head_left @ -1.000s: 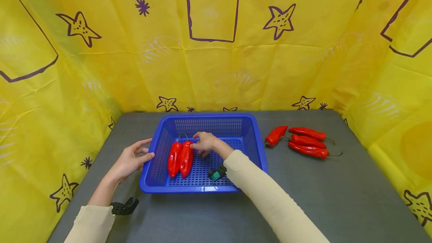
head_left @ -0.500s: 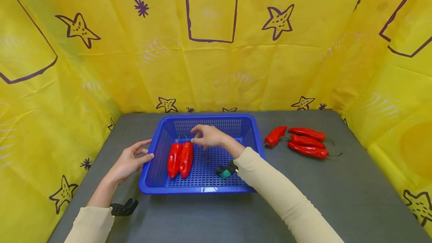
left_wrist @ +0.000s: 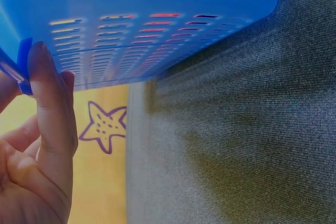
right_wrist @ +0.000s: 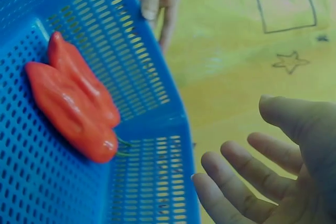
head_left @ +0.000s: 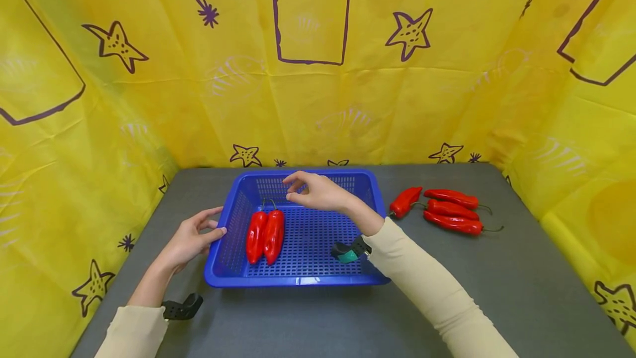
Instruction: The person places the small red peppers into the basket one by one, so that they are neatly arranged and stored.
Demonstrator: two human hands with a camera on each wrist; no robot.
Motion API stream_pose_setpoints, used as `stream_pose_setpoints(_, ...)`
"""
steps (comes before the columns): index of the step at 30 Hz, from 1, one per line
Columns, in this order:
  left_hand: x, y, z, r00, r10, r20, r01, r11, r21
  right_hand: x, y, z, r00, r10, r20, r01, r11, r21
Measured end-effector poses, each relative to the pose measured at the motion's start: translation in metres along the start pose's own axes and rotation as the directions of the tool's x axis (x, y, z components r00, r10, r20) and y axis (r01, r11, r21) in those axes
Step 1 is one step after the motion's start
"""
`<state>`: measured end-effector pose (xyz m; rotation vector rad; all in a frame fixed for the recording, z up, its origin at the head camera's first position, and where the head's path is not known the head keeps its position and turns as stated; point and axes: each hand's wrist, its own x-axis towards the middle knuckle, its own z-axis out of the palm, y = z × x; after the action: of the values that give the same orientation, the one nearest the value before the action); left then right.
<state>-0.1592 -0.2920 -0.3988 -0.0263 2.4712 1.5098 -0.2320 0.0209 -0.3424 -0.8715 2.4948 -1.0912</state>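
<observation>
Inside a blue plastic basket [head_left: 308, 280], two red peppers [head_left: 274, 238] lie side by side in the left part, stems pointing to the far wall. At the basket's left rim, my left hand [head_left: 191, 242] holds the edge between thumb and fingers; the left wrist view shows the thumb [left_wrist: 52, 98] against the outside of the rim. Above the far half of the basket hovers my right hand [head_left: 320, 191], its fingers loosely bent and holding nothing. In the right wrist view the fingers [right_wrist: 236, 171] are spread and apart from the peppers.
To the right of the basket, several more red peppers [head_left: 452, 208] lie on the grey table [head_left: 308, 325], one [head_left: 406, 201] set closer to the basket. Yellow printed cloth [head_left: 308, 109] hangs behind and at both sides.
My right hand has lifted away from the stem of the right pepper and shifted up and right. The left hand stays at the rim, and both peppers in the basket lie unmoved.
</observation>
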Motion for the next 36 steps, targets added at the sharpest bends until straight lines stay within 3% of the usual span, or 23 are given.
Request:
stream_pose_setpoints(11,-0.001,0.001,-0.001,1.0,0.0,0.005,0.0,1.0,0.001,-0.036,0.012,-0.027,0.994,-0.048,-0.096,0.058,0.994,0.098)
stream_pose_setpoints(22,-0.001,0.0,0.0,1.0,0.005,-0.001,-0.005,1.0,0.003,-0.086,0.02,-0.051,0.979,0.018,-0.203,0.018,0.985,0.173)
stream_pose_setpoints(25,-0.001,0.0,0.001,1.0,0.005,-0.008,-0.005,1.0,0.01,-0.093,0.041,-0.05,0.968,0.033,-0.251,0.013,0.983,0.183)
stream_pose_setpoints(31,-0.001,0.0,0.001,1.0,0.0,-0.013,0.001,1.0,0.02,-0.114,0.059,-0.047,0.934,0.071,-0.351,0.012,0.973,0.23)
stream_pose_setpoints(36,0.0,0.0,0.0,1.0,-0.011,-0.012,0.011,0.999,0.033,-0.131,0.074,-0.044,0.892,0.09,-0.442,0.036,0.963,0.269)
